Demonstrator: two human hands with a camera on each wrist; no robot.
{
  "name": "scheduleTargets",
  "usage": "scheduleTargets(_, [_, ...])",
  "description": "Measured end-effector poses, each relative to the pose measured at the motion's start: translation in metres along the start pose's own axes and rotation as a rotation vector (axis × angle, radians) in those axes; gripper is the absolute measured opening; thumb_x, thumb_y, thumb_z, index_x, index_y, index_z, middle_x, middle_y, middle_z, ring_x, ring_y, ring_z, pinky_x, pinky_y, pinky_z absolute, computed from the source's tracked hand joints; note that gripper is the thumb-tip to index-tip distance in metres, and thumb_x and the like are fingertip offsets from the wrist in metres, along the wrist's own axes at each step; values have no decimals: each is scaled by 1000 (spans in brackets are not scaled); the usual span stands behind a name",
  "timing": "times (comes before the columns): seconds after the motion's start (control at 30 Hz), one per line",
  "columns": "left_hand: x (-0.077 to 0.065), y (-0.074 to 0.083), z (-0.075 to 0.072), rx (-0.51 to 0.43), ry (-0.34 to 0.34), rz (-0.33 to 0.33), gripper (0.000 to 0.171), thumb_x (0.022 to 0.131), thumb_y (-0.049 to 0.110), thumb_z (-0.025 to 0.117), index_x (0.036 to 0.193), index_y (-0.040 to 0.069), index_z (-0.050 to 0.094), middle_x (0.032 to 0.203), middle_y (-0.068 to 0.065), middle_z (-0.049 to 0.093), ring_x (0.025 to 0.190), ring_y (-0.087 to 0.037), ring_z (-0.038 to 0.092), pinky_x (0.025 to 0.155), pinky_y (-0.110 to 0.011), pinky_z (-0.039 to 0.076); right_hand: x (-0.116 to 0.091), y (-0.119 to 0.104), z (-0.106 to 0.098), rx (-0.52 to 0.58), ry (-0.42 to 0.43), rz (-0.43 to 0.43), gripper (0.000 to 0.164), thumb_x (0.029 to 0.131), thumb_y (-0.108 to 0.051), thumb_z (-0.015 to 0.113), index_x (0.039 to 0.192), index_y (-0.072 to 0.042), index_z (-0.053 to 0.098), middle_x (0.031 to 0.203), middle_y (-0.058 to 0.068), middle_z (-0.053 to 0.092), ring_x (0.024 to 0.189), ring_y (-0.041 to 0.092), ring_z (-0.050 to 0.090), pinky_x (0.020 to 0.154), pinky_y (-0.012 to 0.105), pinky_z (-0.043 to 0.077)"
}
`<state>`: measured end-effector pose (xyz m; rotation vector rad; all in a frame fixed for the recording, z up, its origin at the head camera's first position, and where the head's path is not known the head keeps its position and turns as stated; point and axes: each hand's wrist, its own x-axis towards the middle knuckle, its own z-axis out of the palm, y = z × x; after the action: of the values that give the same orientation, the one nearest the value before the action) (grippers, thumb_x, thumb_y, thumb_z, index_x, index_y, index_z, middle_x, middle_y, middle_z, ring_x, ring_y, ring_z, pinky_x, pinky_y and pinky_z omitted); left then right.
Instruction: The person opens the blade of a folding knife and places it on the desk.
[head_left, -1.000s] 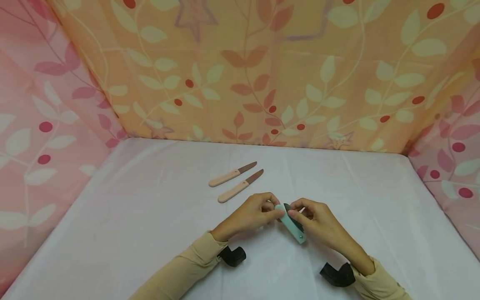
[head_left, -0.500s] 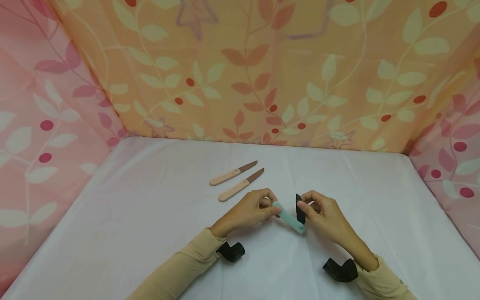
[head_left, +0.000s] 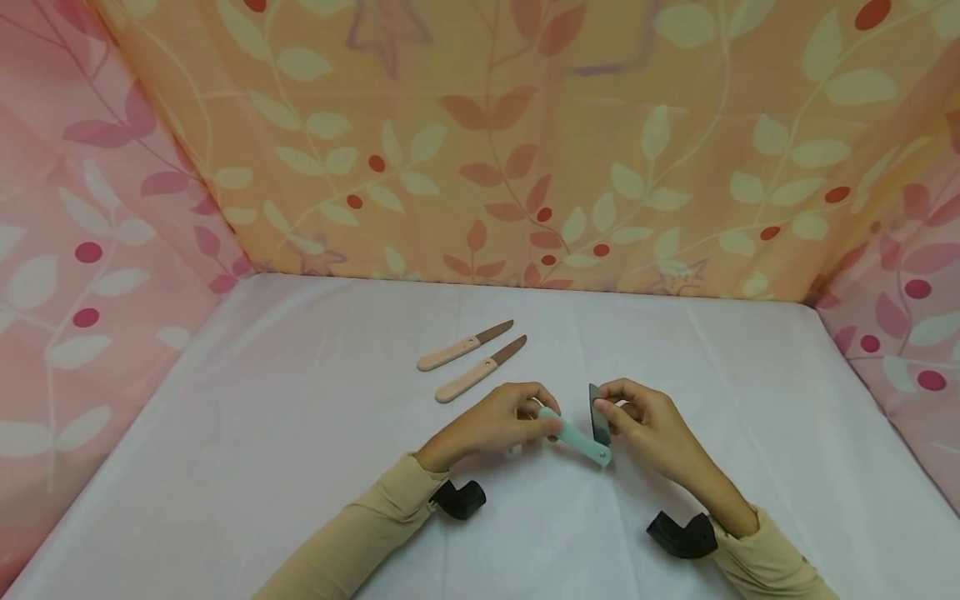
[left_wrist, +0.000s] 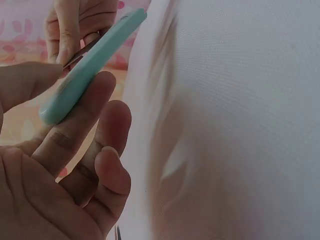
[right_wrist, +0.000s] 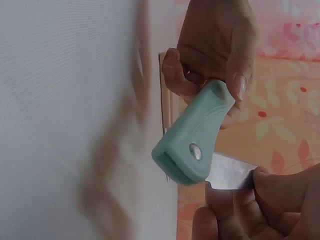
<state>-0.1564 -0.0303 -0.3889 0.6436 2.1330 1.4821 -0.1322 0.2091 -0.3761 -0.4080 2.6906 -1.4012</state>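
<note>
A folding knife with a mint-green handle [head_left: 577, 438] is held between both hands, its dark blade [head_left: 599, 421] swung partly out at the riveted end. My left hand [head_left: 506, 418] pinches the far end of the handle between thumb and fingers. In the right wrist view the blade [right_wrist: 230, 172] looks silvery, and the rivet sits beside it on the green handle [right_wrist: 195, 135]. My right hand [head_left: 643, 421] pinches that blade near its tip. Two knives with beige handles, a farther knife [head_left: 450, 354] and a nearer knife [head_left: 467, 384], lie beyond the left hand.
A white cloth [head_left: 262, 433] covers the table. Orange leaf-print fabric [head_left: 465, 150] hangs along the back, with pink fabric [head_left: 97, 275] at the sides. Black wrist mounts, a left one [head_left: 460, 499] and a right one [head_left: 682, 535], stick out below the sleeves.
The blade has swung out from along the green handle to an angle, drawn by the right hand. The left hand keeps its grip on the handle, and the two beige-handled knives lie unmoved.
</note>
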Motion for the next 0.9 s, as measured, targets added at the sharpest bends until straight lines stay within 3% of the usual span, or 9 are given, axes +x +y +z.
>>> scheduleTargets(0.23, [-2, 2, 4, 70, -48, 7, 10, 96, 20, 67, 99, 13, 72, 79, -15, 72, 54, -6, 46, 50, -18, 34, -2, -2, 2, 3, -27, -11, 24, 100, -21, 60, 114, -2, 64, 102, 11, 70, 74, 11, 66, 68, 24, 51])
scheduleTargets(0.47, [-2, 2, 4, 95, -56, 23, 10, 95, 18, 67, 96, 10, 73, 70, -16, 68, 50, -5, 44, 46, -18, 31, -3, -2, 3, -20, -33, -47, 27, 99, -25, 62, 116, -6, 67, 101, 8, 72, 71, 6, 65, 64, 24, 49])
scheduleTargets(0.63, [-3, 2, 2, 93, -53, 32, 9, 95, 17, 68, 95, 11, 74, 76, -13, 73, 56, -10, 53, 51, -18, 37, -4, -2, 3, -36, -22, -117, 17, 97, -20, 65, 106, -6, 70, 99, 9, 74, 71, 4, 67, 65, 23, 52])
scheduleTargets(0.9, [-3, 5, -3, 101, -35, 74, 7, 95, 14, 67, 96, 10, 73, 79, -12, 75, 64, -26, 64, 50, -18, 36, -4, -4, 2, -26, -2, -118, 13, 96, -18, 66, 100, -6, 70, 88, 5, 73, 70, 5, 67, 66, 24, 53])
